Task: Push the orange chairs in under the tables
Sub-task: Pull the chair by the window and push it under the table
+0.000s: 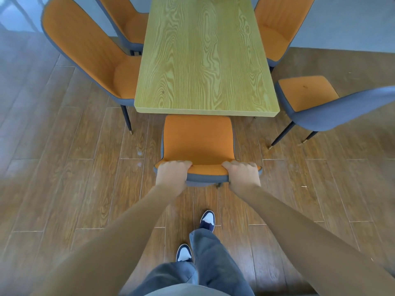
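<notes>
An orange chair (197, 138) with a grey-blue back stands at the near end of a light wooden table (205, 56), its seat partly under the tabletop edge. My left hand (172, 175) grips the top of its backrest on the left, fingers curled over the rim. My right hand (242, 175) grips the same rim on the right. Two orange chairs (85, 48) stand along the table's left side, seats partly under it. On the right, one chair (275, 24) is tucked close, and another (307, 97) stands apart from the table corner, turned at an angle.
Wooden plank floor (85, 178) surrounds the table. My feet in dark and white shoes (207, 220) stand behind the chair. A grey wall (352, 20) runs at the far right. Thin black chair legs (127, 119) stick out near the table's left front corner.
</notes>
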